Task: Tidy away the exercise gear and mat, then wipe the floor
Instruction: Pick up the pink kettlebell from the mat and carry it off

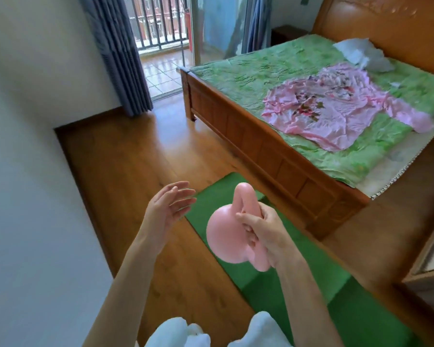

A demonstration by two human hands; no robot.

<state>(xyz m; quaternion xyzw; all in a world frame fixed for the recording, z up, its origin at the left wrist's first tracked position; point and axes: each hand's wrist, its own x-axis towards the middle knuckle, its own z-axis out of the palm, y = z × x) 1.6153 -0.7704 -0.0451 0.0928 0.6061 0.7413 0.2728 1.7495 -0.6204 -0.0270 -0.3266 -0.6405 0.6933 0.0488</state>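
Gear pickup step: pink kettlebell (pixel 223 236) held off the mat (pixel 261 284), right hand (pixel 263 234) clamped on its handle; left hand (pixel 168 209) spread, empty. Next: stowing needed.

Green mat (pixel 273 286) runs off the bottom edge.

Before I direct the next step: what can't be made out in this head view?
- Mat: near end cut off by the bottom edge; middle hidden behind the kettlebell.
- Kettlebell handle: partly covered by the right hand.
- Other gear, any cloth: none in frame.
- Left hand: fingers blurred.
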